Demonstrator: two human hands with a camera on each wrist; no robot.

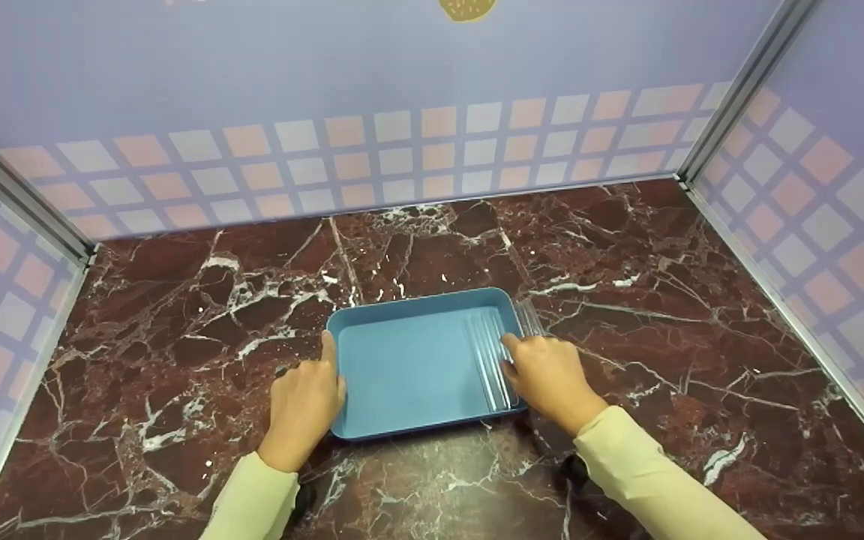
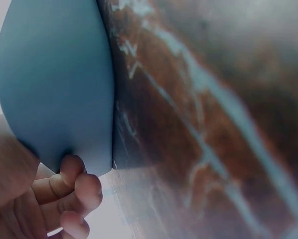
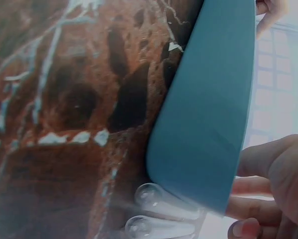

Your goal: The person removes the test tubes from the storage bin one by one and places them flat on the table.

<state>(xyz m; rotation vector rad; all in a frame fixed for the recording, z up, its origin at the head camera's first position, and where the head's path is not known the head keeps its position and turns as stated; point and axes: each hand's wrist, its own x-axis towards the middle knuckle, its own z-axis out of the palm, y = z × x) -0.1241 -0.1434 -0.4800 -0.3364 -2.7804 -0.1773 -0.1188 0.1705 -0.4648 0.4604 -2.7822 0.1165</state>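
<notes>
A blue rectangular tray (image 1: 409,367) rests on the marble-patterned surface. My left hand (image 1: 304,394) holds its left rim, thumb inside the wall and index finger stretched along the edge; the other fingers (image 2: 89,191) curl beside the tray's outer wall in the left wrist view. Around the right rim, my right hand (image 1: 552,375) grips with its fingertips reaching over the wall. Clear test tubes (image 1: 488,360) lie side by side along the tray's right end, next to that hand. More clear test tubes (image 3: 161,226), with rounded ends, lie outside the right wall, partly behind the right hand in the head view.
Dark red marble-patterned tabletop (image 1: 177,352) surrounds the tray. A purple back wall (image 1: 372,82) with pink and white squares stands behind it. Similar side panels (image 1: 814,195) with metal corner posts close off left and right.
</notes>
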